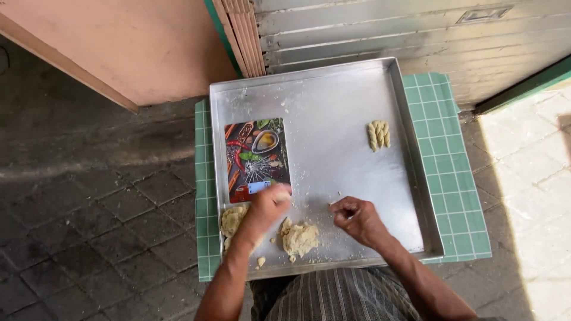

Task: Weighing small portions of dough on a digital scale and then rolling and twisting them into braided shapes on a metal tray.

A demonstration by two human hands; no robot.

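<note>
Two hands pinch bits of dough over a big metal tray.

On the left of the wide square silver metal tray (333,107) lies a flat kitchen scale with a colourful picture of spices on top (257,159). Just below it sit two pale crumbly lumps of dough (299,238). The left hand (269,205) is curled almost closed at the scale's bottom edge; I cannot tell if it has hold of a bit. The right hand (355,217) has its fingertips pinched together, maybe on a tiny piece. Further right, well apart, lie three small twisted dough sticks (379,135). This looks like the weighing step; next would call for a gentle roll and twist.
</note>
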